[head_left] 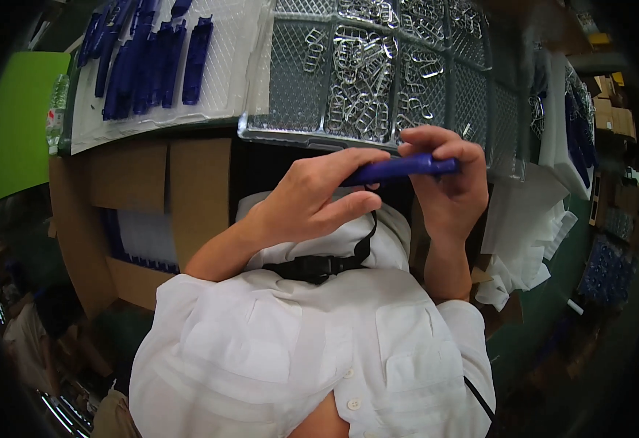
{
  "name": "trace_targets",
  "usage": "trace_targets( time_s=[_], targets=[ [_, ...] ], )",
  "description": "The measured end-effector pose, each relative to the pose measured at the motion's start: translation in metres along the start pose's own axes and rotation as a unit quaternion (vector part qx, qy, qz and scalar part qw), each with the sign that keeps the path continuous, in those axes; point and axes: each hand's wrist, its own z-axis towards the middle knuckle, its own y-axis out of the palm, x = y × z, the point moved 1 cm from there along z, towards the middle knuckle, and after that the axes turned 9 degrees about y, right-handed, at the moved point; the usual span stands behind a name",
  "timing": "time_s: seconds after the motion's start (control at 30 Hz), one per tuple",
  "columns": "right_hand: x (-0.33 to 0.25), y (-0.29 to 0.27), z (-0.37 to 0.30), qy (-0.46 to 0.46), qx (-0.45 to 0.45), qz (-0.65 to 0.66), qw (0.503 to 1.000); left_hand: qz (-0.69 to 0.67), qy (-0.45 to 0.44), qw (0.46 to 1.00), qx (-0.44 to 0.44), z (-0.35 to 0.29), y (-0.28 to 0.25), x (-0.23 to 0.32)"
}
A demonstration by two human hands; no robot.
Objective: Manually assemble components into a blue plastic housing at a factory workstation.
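A long, narrow dark-blue plastic piece [399, 168] is held level in front of my chest, between both hands. My left hand [301, 196] grips its left end, with the fingers over the far side and the thumb below. At the other end, my right hand [454, 188] closes its fingers round the tip, partly hiding it. Just beyond the hands stands a clear compartment tray [283, 133] with many shiny bent-wire metal clips [363, 80]. To its left, similar blue plastic pieces [144, 69] lie in rows on a white textured sheet [224, 69].
An open cardboard box [78, 219] with blue pieces and white sheets inside sits at my left. Farther left are a green panel [13, 124] and a clear bottle [58, 109]. White crumpled wrapping [516, 274] hangs at my right, below another white tray [556, 139].
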Motion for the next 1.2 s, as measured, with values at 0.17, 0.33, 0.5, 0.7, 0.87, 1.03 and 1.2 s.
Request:
trace_targets(
  time_s=[0.17, 0.33, 0.5, 0.7, 0.87, 1.03, 1.2],
  targets=[
    [-0.005, -0.022, 0.002, -0.191, -0.006, -0.197, 0.962, 0.124, 0.084, 0.989, 0.004, -0.005, -0.024, 0.02],
    [-0.006, -0.025, 0.012, -0.191, 0.007, -0.244, 0.951, 0.187, 0.125, 0.973, 0.05, 0.005, -0.029, 0.019],
    [-0.002, -0.028, 0.026, -0.197, 0.026, -0.261, 0.945, 0.183, 0.114, 0.975, 0.059, 0.016, -0.029, 0.015],
    [0.001, -0.039, 0.023, -0.144, 0.062, -0.263, 0.952, 0.187, 0.092, 0.977, 0.04, 0.034, -0.033, 0.014],
    [0.004, -0.063, 0.006, -0.113, 0.135, -0.264, 0.948, 0.257, 0.059, 0.959, 0.103, 0.124, -0.097, -0.01],
    [0.004, -0.067, 0.001, -0.037, 0.118, -0.253, 0.959, 0.423, 0.12, 0.867, 0.234, 0.269, -0.238, -0.101],
    [-0.001, -0.068, 0.009, 0.002, 0.156, -0.301, 0.941, 0.264, 0.075, 0.916, 0.292, 0.228, -0.276, -0.048]
  ],
)
